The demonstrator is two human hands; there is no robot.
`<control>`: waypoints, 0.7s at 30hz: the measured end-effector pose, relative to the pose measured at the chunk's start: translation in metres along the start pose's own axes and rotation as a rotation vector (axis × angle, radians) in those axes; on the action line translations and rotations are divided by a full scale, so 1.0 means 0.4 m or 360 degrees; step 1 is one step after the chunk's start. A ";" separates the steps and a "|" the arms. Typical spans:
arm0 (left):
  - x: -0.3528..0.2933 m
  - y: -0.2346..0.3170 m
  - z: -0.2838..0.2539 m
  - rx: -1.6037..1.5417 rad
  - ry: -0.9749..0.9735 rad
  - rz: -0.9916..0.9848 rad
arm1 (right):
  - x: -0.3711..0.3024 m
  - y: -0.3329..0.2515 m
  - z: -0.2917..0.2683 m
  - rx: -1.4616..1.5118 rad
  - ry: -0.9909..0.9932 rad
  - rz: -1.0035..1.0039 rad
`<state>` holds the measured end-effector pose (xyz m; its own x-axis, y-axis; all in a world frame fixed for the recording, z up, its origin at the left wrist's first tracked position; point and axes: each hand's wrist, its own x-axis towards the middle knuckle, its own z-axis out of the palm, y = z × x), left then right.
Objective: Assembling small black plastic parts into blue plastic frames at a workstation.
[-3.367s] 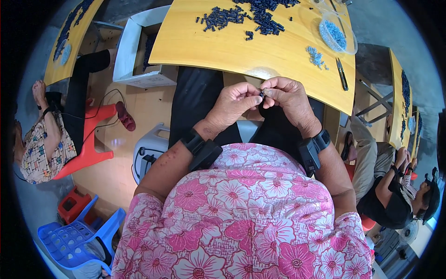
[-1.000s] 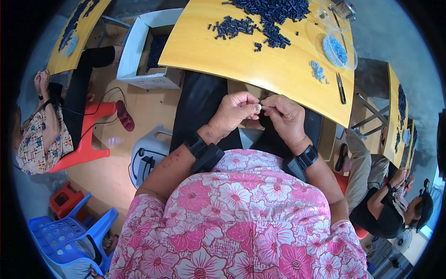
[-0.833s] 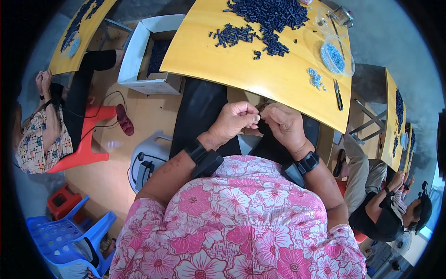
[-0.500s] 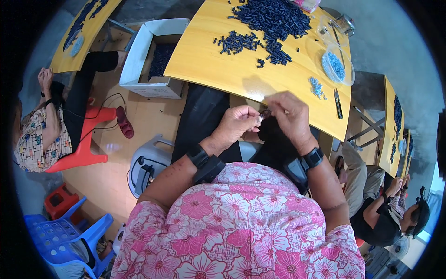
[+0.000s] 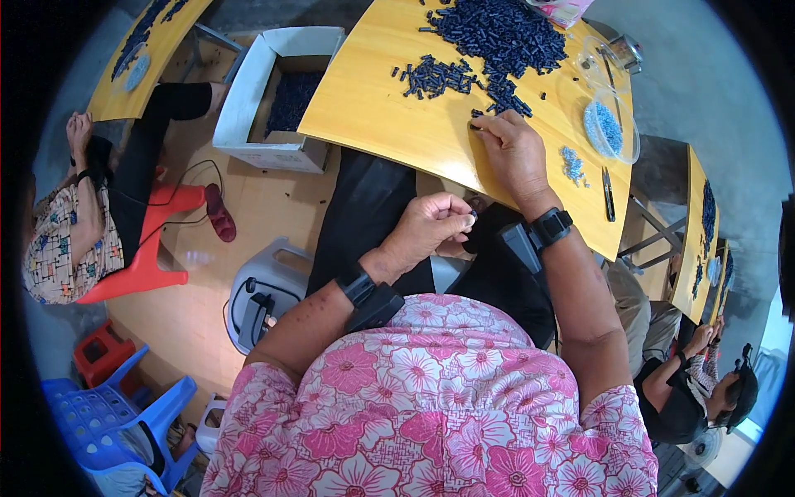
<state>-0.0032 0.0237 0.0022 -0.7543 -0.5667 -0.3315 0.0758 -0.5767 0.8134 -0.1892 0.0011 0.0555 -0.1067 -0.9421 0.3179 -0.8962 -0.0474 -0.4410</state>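
Observation:
My left hand (image 5: 431, 230) hovers in front of the table edge, thumb and forefinger pinched on a small dark cylindrical piece whose tip barely shows. My right hand (image 5: 515, 156) reaches over the yellow table (image 5: 389, 128), its fingertips closed at a small black piece by the near end of a loose pile. That pile of short black cylindrical pieces (image 5: 505, 37) spreads across the far part of the table, with a smaller heap (image 5: 439, 76) to its left. Small pale blue pieces (image 5: 573, 166) lie right of my right hand.
A clear round tub (image 5: 636, 149) holds more blue pieces, near black tweezers (image 5: 609, 195). Left of the table stands a white carton (image 5: 240, 91) with dark pieces inside. A person sits on a red stool (image 5: 170, 240) at left; another person (image 5: 683, 402) works at right.
My right hand has left my left hand and moved up and forward onto the table, beside the black pieces. My left hand stays near its place, still pinched.

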 end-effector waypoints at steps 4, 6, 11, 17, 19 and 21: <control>0.004 -0.007 -0.004 0.0012 -0.0023 -0.0001 | -0.011 -0.015 -0.013 -0.0281 -0.0039 -0.0278; 0.003 -0.003 -0.002 0.0052 -0.0024 0.0038 | -0.021 -0.006 -0.009 -0.0373 -0.0036 -0.0311; 0.005 -0.009 0.002 0.0006 -0.0020 0.0028 | -0.055 0.025 -0.003 -0.0430 0.0030 -0.0486; 0.014 -0.017 -0.005 0.0068 -0.0063 0.0102 | -0.069 0.034 -0.010 -0.0377 -0.0011 -0.0481; 0.017 -0.021 -0.007 0.0061 -0.0064 0.0096 | -0.067 0.037 -0.010 -0.0369 -0.0039 -0.0464; 0.018 -0.024 -0.008 0.0075 -0.0073 0.0119 | -0.070 0.034 -0.011 -0.0361 -0.0067 -0.0453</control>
<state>-0.0073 0.0232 -0.0093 -0.7768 -0.5790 -0.2478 0.1030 -0.5050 0.8569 -0.2002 0.0281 0.0444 0.1746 -0.9147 0.3644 -0.9606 -0.2396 -0.1411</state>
